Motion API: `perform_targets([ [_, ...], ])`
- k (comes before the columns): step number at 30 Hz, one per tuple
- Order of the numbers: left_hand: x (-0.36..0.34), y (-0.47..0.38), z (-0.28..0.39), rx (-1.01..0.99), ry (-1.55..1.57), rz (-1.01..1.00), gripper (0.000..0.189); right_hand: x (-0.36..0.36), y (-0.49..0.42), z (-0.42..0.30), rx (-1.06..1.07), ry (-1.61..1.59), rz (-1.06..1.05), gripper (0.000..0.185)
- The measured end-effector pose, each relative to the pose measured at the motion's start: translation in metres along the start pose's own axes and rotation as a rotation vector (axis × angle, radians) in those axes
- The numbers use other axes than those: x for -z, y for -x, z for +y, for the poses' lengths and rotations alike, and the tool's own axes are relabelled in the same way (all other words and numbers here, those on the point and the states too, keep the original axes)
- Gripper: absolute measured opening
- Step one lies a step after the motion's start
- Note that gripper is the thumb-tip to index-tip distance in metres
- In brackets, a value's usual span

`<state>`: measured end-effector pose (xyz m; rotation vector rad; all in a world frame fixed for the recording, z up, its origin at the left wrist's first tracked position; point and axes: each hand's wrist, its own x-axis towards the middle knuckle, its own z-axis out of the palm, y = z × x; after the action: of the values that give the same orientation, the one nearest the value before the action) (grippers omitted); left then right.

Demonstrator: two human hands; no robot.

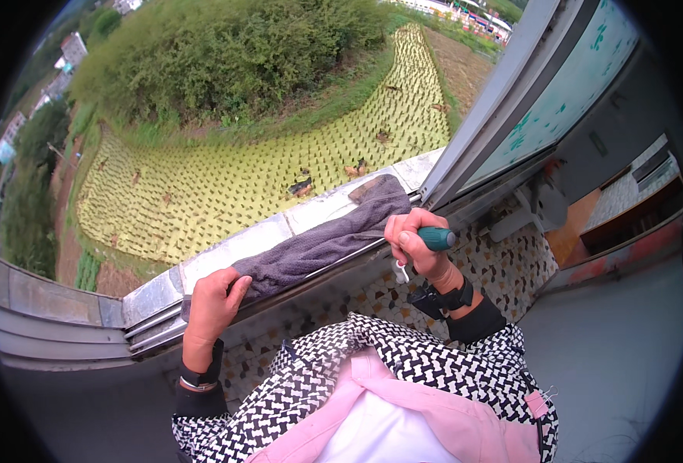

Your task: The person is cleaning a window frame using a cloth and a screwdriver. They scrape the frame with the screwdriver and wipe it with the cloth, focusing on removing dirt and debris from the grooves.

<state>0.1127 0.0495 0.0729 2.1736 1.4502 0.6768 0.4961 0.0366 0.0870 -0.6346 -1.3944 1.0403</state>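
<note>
A purple-grey cloth (pixel 318 249) lies stretched along the window's sliding track and tiled sill. Its left end is gripped in my left hand (pixel 214 304), fingers curled over the fabric. At the right, my right hand (pixel 419 240) is closed round a tool with a dark green handle (pixel 436 238), whose butt end points right. The working end of that tool is hidden, and the cloth's edge touches my right fingers. A small white plastic piece (pixel 401 272) shows just below this hand. The far right end of the cloth folds over near the window frame.
The metal frame of a sliding window (pixel 492 104) rises at the right. Pale stone tiles form the outer sill (pixel 249 237), with a planted field far below outside. Parallel metal rails (pixel 156 330) run at the lower left. Behind the right hand are a pebble-patterned floor (pixel 364 295) and a white fixture (pixel 541 205).
</note>
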Motion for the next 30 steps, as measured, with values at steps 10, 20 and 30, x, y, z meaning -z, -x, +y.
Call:
perform_targets([
  [10, -0.091, -0.053, 0.062, -0.304, 0.06, -0.199, 0.032, 0.045, 0.006, -0.01, 0.276, 0.6, -0.168, 0.021],
  [20, 0.09, 0.086, 0.012, 0.36, -0.122, 0.146, 0.021, -0.052, 0.003, 0.035, 0.121, -0.112, -0.384, 0.018],
  [30, -0.004, 0.013, 0.039, 0.065, -0.039, 0.089, 0.017, 0.024, -0.001, -0.005, 0.139, 0.394, -0.576, 0.018],
])
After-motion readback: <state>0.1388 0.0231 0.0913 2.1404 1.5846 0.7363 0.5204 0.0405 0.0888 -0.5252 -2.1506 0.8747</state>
